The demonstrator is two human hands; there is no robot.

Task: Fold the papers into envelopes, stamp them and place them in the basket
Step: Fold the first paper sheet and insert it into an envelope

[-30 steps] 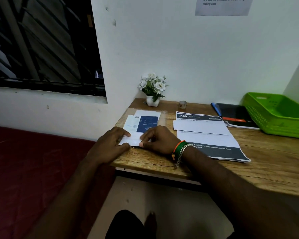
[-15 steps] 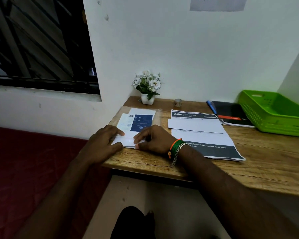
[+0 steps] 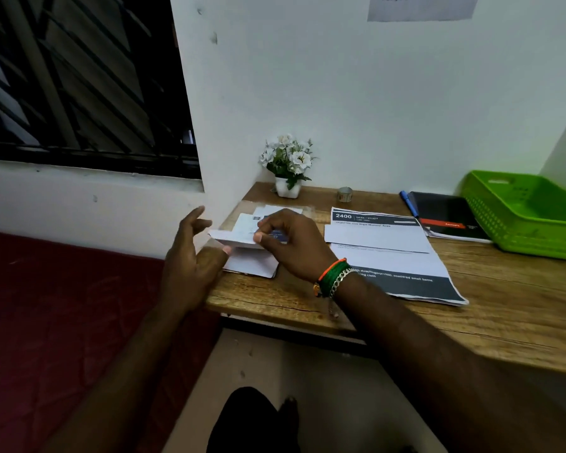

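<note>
A folded white paper (image 3: 239,238) is lifted just above the left end of the wooden desk (image 3: 471,322). My right hand (image 3: 294,243) pinches its right edge between thumb and fingers. My left hand (image 3: 193,253) sits at the paper's left end, thumb under the fold and fingers spread apart. Beneath lies another white sheet (image 3: 252,264) over a stack of printed papers. The green basket (image 3: 523,214) stands at the far right of the desk.
A large printed sheet (image 3: 402,256) with a dark band lies mid-desk. A black notebook (image 3: 448,215) and blue pen (image 3: 409,202) lie beside the basket. A small flower pot (image 3: 288,168) and a tape roll (image 3: 344,193) stand by the wall. A red mattress (image 3: 62,322) lies left.
Both hands were pressing the paper flat on the desk. Now the right hand has lifted the folded paper up, and the left hand has opened and risen beside it.
</note>
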